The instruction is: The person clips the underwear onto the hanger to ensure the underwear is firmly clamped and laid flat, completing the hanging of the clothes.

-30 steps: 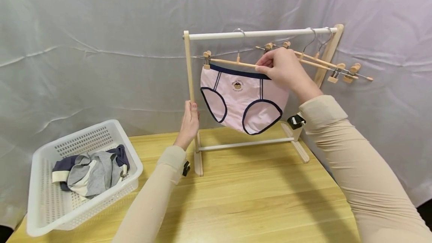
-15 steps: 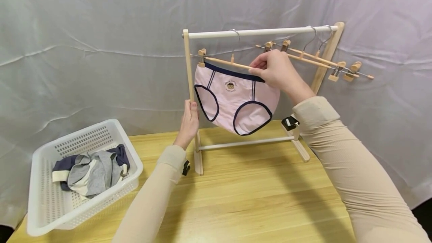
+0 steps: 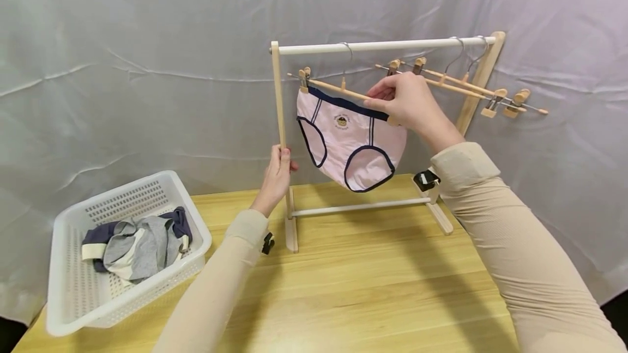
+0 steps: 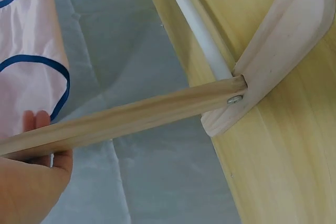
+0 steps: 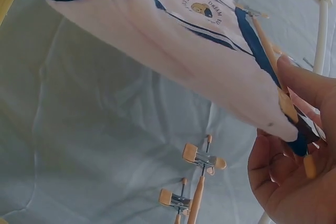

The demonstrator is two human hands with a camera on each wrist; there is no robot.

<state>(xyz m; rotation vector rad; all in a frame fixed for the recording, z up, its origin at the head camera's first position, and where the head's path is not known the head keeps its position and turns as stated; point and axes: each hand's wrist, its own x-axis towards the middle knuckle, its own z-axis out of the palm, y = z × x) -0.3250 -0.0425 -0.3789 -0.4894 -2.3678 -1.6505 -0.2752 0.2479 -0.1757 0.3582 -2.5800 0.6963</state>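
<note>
Pink underpants with navy trim hang from a wooden clip hanger, whose hook sits over the rack's white top rail. One clip grips the waistband at the left. My right hand holds the hanger's right part between thumb and fingers. In the right wrist view, that hand is around the right-end clip, partly hiding it. My left hand grips the left wooden post of the rack about halfway down; the left wrist view shows its fingers curled round the post.
Two bare clip hangers hang at the rack's right end. At the left of the wooden table stands a white perforated basket with grey, navy and cream clothes in it. A grey curtain hangs behind.
My right hand has shifted the hanger and underpants slightly left along the rail, and the underpants have turned a little. My left hand stays on the post. The head view has shifted slightly.
</note>
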